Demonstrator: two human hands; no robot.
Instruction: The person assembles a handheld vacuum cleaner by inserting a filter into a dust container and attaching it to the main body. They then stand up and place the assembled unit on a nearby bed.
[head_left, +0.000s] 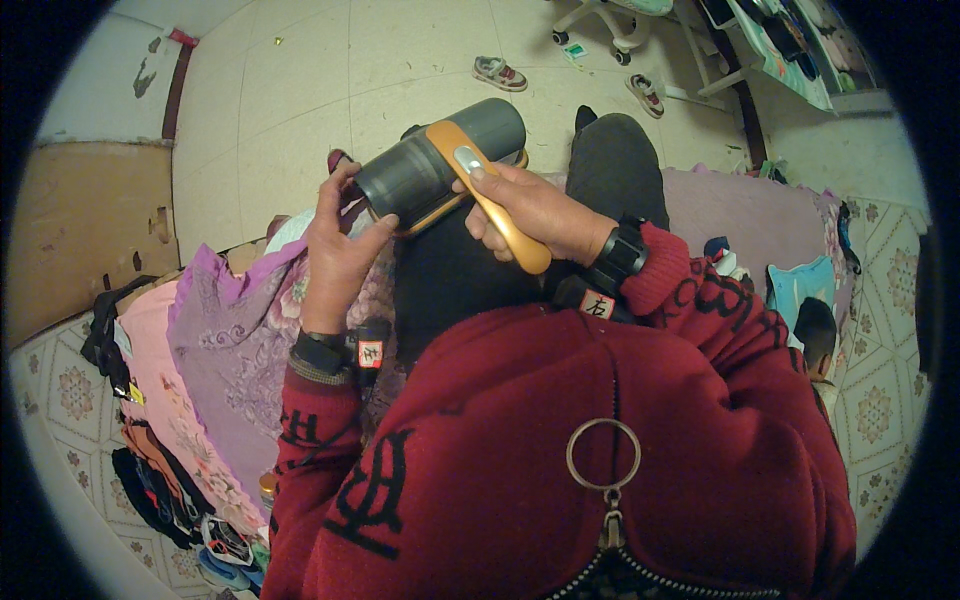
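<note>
The right hand (545, 212) was wrapped around the orange handle (522, 245) of a grey hand vacuum (490, 128). The left hand (338, 245) held the end of its dark cup (405, 175). The vacuum was just above the middle of the frame, over dark trousers (620, 160). Its parts looked joined; picking it up was done, but I couldn't tell what was left. One shoe (500, 74) lay at the top.

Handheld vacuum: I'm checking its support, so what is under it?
A dark trouser leg shows partly beneath the handheld vacuum; the rest underneath, including any contact, is covered.
</note>
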